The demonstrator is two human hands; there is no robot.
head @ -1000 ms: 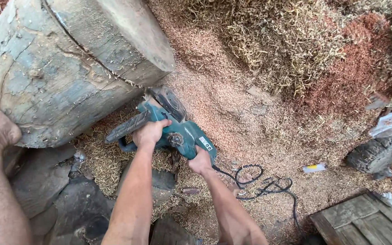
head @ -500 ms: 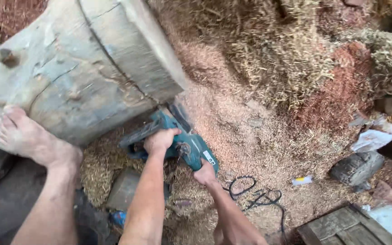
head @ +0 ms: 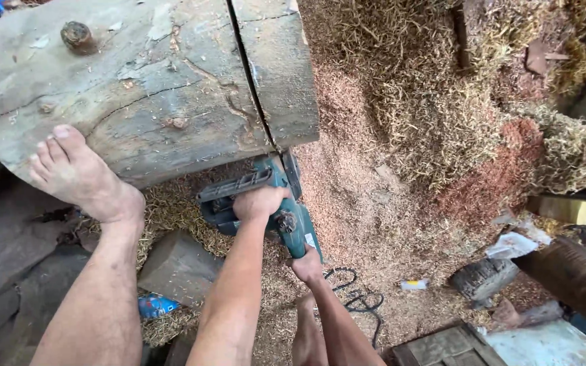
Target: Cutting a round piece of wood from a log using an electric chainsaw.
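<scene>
Chainsaw (head: pixel 266 203) is a teal electric one, sitting low under the big log (head: pixel 137 88), right where a dark cut line runs down through the wood. Its front end is tucked against the underside of the log at the bottom of that cut, so the bar itself is hidden and I can't tell how deep it sits.

Left hand (head: pixel 259 202) is wrapped tight over the black top handle, fingers fully curled round it. Right hand (head: pixel 306 264) is closed on the rear grip at the back of the saw, closer to the body. Both arms reach forward from the bottom of the view.

A bare foot (head: pixel 79 176) is planted against the side of the log, toes up on the weathered grey wood, leg coming in from the lower left.

Black cord (head: pixel 354 298) trails off the back of the saw and loops on the ground. The ground everywhere is sawdust (head: pixel 367 176), pale and reddish, with stringy shavings heaped up on the right. A chunky wood block (head: pixel 178 268) lies just under the left forearm, and a wooden crate (head: pixel 442 346) shows at the bottom edge.
</scene>
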